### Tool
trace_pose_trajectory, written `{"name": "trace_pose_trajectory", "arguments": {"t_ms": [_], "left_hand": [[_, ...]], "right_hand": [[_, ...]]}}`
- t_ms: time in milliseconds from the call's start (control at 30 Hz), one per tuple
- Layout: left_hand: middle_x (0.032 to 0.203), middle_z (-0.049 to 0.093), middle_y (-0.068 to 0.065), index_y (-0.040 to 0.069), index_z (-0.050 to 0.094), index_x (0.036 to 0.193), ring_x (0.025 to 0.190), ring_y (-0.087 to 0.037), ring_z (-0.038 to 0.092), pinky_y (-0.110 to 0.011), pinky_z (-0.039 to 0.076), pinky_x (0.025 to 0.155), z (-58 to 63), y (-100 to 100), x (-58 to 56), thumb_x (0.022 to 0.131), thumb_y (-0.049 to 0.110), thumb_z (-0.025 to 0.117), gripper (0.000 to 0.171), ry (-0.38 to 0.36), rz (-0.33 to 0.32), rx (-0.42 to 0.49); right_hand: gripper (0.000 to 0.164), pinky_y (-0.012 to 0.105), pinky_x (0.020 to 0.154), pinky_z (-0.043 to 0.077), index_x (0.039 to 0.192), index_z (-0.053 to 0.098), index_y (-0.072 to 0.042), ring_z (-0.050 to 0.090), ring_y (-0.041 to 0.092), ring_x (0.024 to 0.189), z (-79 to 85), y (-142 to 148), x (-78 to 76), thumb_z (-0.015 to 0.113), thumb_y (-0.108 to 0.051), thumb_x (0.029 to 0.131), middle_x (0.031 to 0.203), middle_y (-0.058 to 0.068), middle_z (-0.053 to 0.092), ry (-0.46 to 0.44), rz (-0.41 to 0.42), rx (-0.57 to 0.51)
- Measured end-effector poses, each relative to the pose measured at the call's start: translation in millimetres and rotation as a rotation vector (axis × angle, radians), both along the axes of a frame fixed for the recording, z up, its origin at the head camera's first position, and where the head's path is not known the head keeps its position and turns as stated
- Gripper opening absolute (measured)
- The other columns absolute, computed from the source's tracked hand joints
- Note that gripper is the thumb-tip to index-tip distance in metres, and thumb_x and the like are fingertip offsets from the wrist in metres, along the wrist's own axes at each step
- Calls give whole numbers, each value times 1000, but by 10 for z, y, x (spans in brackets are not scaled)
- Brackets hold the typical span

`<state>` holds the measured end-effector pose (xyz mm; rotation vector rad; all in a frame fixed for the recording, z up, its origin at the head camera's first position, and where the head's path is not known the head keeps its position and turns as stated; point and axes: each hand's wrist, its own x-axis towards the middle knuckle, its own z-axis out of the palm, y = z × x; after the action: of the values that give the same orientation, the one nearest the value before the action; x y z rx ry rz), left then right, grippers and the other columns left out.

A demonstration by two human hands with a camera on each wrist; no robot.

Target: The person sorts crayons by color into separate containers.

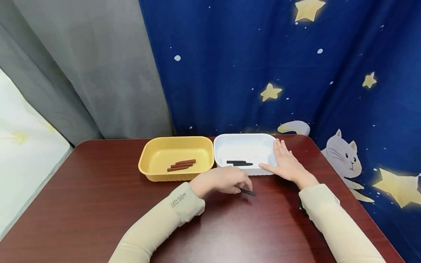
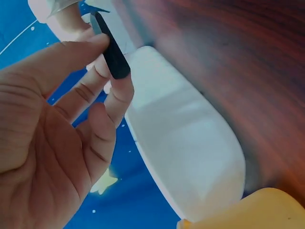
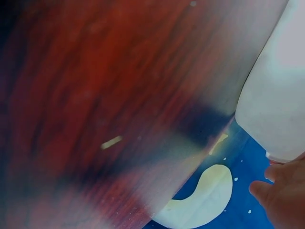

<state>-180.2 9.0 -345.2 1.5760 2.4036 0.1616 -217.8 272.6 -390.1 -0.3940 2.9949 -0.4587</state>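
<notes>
My left hand [image 1: 227, 179] is in front of the white tray [image 1: 245, 148], pinching a short black stick [image 1: 248, 192] between thumb and fingers. In the left wrist view the black stick [image 2: 116, 59] shows a blunt rounded end. My right hand [image 1: 287, 163] rests against the right side of the white tray, fingers straight and thumb spread along its near rim. Only part of that hand [image 3: 286, 191] appears in the right wrist view. Two more black sticks [image 1: 242, 164] lie inside the white tray, near its front wall.
A yellow tray [image 1: 174, 146] stands to the left of the white one, holding several brown sticks [image 1: 181, 166]. Both trays sit by the back edge of the dark red wooden table [image 1: 98, 204]. Blue and grey curtains hang behind.
</notes>
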Motion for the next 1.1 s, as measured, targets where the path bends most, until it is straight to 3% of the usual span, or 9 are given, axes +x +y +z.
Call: {"name": "trace_pose_trajectory", "arguments": {"t_ms": [300, 533, 767, 900, 1100], "left_hand": [[81, 60, 5, 21, 74, 113, 80, -8, 54, -18, 42, 73, 112, -51, -87, 88, 4, 66, 32, 49, 3, 51], [87, 61, 1, 16, 73, 115, 81, -12, 59, -21, 44, 78, 185, -159, -199, 89, 1, 64, 32, -10, 55, 164], [89, 64, -2, 14, 72, 120, 76, -12, 59, -22, 47, 77, 250, -157, -381, 91, 1, 63, 33, -52, 117, 202], [92, 67, -3, 14, 72, 121, 80, -14, 62, -22, 49, 77, 247, -151, -486, 92, 2, 64, 32, -83, 150, 215], [91, 67, -4, 12, 71, 121, 85, -17, 65, -20, 49, 75, 144, -157, -658, 93, 2, 63, 32, -145, 216, 240]], "right_hand": [[119, 67, 118, 10, 156, -6, 6, -8, 40, 154, -3, 47, 34, 49, -76, 88, 166, 22, -9, -14, -14, 7], [120, 70, 117, 6, 156, -4, 5, -8, 39, 154, 3, 9, 27, 49, -77, 87, 166, 21, -8, -8, -12, 14], [119, 70, 117, 7, 156, -4, 5, -8, 39, 154, 34, -23, 16, 50, -76, 87, 166, 21, -8, 3, -7, 21], [119, 70, 117, 7, 156, -4, 5, -7, 40, 154, 34, -16, 10, 50, -76, 87, 166, 23, -6, 13, -9, 18], [120, 71, 116, 8, 156, -3, 5, -6, 41, 154, 3, 4, 8, 50, -76, 87, 166, 23, -4, 1, -11, 14]]}}
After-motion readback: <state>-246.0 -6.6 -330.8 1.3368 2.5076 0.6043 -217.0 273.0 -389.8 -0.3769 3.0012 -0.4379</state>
